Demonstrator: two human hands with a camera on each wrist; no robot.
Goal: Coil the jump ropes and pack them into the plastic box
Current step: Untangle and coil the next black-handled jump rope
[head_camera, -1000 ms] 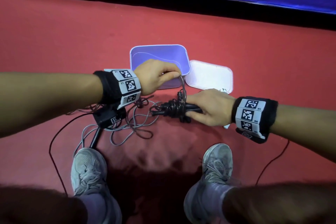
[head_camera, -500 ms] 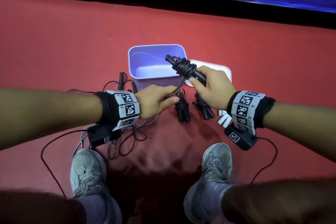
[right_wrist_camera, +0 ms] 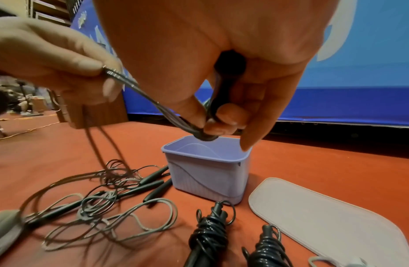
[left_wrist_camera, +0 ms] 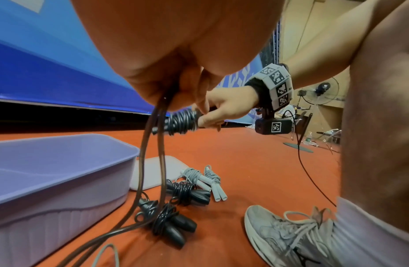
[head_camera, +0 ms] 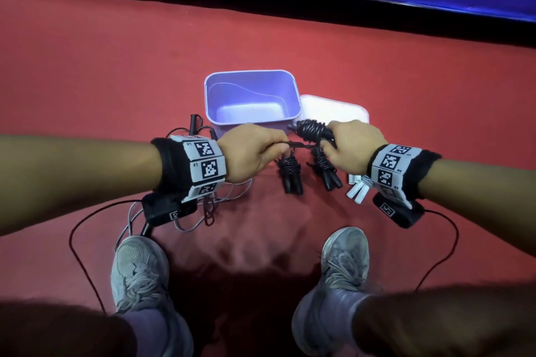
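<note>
Right hand fingers clamp the black jump rope bundle at centre frame, just below the lilac plastic box. Left hand pinches its taut tail. If that pinch slips, the glossy wraps could spring loose. Two coiled black ropes lie on the floor beneath.

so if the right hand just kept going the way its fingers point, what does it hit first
Most likely the left hand, which faces it at close range pinching the cord that runs from the coiled black rope the right hand grips. The purple box lies just beyond; depth is uncertain.
</note>
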